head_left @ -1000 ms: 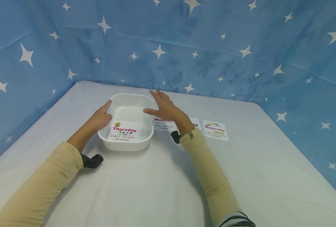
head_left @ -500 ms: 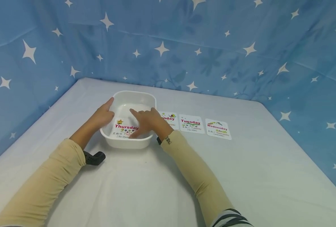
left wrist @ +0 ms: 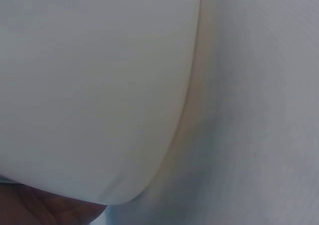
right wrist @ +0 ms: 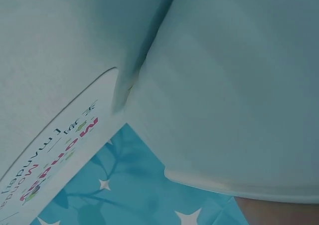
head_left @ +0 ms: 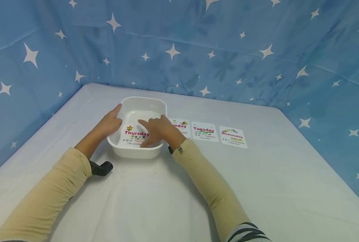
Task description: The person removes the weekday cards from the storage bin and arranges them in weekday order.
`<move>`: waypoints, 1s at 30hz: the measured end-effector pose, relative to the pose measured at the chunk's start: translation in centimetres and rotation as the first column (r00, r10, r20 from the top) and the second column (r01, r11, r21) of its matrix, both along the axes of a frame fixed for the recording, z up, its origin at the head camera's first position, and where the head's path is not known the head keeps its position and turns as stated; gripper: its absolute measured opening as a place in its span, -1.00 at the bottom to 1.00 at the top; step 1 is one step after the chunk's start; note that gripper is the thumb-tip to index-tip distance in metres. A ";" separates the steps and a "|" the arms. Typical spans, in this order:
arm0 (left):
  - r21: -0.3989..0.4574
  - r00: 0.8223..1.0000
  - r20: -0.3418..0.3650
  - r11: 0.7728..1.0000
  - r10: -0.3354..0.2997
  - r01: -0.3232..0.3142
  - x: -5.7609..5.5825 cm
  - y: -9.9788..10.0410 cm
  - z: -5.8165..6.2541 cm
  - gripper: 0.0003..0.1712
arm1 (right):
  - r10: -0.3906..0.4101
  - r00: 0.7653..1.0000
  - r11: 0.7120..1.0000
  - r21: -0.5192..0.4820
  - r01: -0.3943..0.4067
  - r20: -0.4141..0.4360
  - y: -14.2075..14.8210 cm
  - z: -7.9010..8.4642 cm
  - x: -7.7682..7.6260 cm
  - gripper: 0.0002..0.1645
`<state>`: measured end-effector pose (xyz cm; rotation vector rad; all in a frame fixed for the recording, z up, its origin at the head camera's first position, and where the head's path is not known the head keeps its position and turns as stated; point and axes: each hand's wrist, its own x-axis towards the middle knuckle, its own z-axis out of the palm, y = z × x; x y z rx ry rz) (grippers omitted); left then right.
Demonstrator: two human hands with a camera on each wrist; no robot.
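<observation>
my left hand (head_left: 108, 124) grips the white tub (head_left: 137, 153); my right hand (head_left: 160, 131) is spread wide, no grip visible, over the thursday card (head_left: 133, 137), probably light, slick, best pinched by its edges.

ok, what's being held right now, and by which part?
The left hand holds the white tub by its left rim. The right hand is inside, over the Thursday card; whether it grips the card can't be told.
</observation>
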<state>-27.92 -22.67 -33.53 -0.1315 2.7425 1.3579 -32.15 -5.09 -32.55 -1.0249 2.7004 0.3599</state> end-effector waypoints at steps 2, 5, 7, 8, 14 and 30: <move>-0.003 1.000 0.000 1.000 0.000 0.000 -0.1 -0.1 0.0 -0.18 | 0.017 1.000 0.999 -0.040 -0.018 -0.019 0.1 0.0 0.0 0.21; 0.000 1.000 0.001 1.000 -0.002 0.002 -0.1 -0.2 0.0 -0.17 | 0.030 0.999 0.993 -0.109 -0.034 -0.039 0.2 0.0 0.0 0.22; 0.004 1.000 0.005 1.000 -0.005 0.005 -0.1 -0.2 0.0 -0.17 | 0.019 0.999 0.989 -0.148 -0.023 -0.027 0.3 0.0 0.1 0.21; 0.006 1.000 0.007 1.000 -0.006 0.005 -0.1 -0.2 0.0 -0.16 | 0.012 1.000 0.987 -0.162 -0.015 -0.018 0.3 0.0 0.1 0.21; -0.001 1.000 0.013 1.000 -0.003 0.003 0.0 -0.1 0.1 -0.17 | -0.006 1.000 0.979 -0.206 0.010 0.019 0.4 -0.1 0.1 0.17; 0.001 1.000 0.000 1.000 -0.006 0.006 0.0 -0.1 0.0 -0.17 | 0.063 0.998 0.981 -0.185 -0.063 -0.004 0.7 0.1 0.3 0.29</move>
